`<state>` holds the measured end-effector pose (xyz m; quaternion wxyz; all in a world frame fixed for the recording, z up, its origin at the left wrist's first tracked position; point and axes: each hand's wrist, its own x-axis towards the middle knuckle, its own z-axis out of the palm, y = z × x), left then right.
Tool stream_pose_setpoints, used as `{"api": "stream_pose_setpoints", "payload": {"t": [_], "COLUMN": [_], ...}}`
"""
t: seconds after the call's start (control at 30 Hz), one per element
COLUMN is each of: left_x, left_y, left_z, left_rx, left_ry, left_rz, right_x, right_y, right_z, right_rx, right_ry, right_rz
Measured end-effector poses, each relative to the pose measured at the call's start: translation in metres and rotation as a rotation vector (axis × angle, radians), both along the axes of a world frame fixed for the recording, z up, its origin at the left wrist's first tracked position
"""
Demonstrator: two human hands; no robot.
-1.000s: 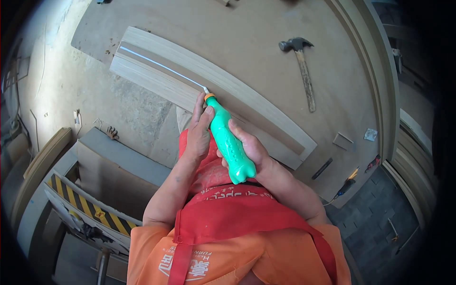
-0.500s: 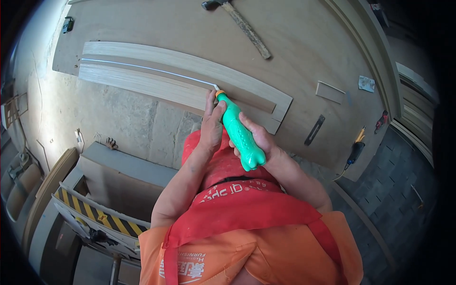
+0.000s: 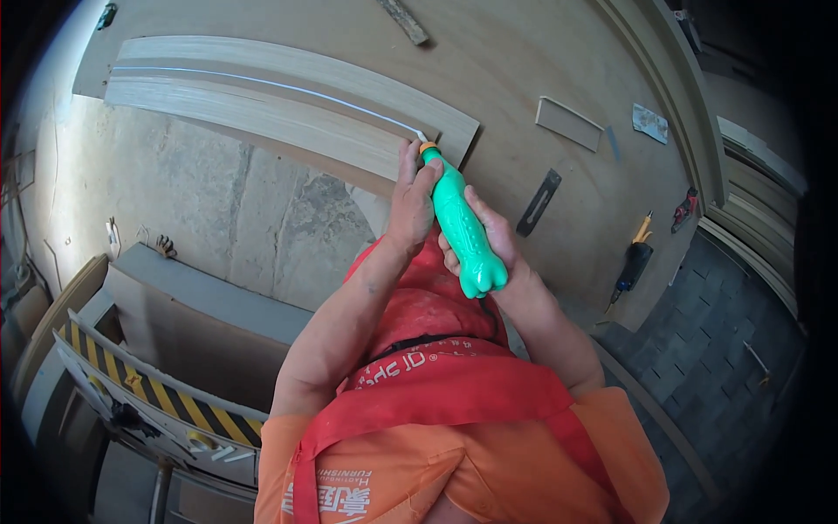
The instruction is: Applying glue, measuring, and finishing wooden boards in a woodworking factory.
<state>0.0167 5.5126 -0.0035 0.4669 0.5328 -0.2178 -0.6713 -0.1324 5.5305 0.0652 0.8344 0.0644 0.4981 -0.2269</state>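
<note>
A green squeeze bottle with an orange collar and a white nozzle is in both of my hands, tilted with its nozzle away from me. My left hand steadies the neck, thumb on its side and fingertips by the collar. Wrapped round the lower body is my right hand, its far fingers partly hidden by the bottle. The nozzle tip meets a thin white bead, which runs left along the brown strip between two pale wood-grain bands of a long panel.
A wooden handle lies beyond the panel. To the right are a dark flat bar, a small rectangular wooden piece, a screwdriver-like tool and a red-handled tool. A striped black-and-yellow cart edge stands at left.
Both hands and the bottle have moved right along the panel, and the white bead is longer. The view has shifted, so the hammer's head is out of sight.
</note>
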Motion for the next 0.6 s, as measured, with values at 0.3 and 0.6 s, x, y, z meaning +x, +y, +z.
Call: {"api": "stream_pose_setpoints", "payload": {"t": [0.3,0.6], "left_x": [-0.059,-0.059], "left_y": [0.039,0.076], "left_z": [0.021,0.025], "left_rx": [-0.104,0.032], "left_ry": [-0.179,-0.605], "left_rz": [-0.067,-0.275], "right_x": [-0.066,-0.202], "right_y": [0.021,-0.119], "right_z": [0.03,0.039], "right_rx": [-0.329,-1.179], "right_ry": [0.202,0.814], "right_rz": [0.036,-0.025]}}
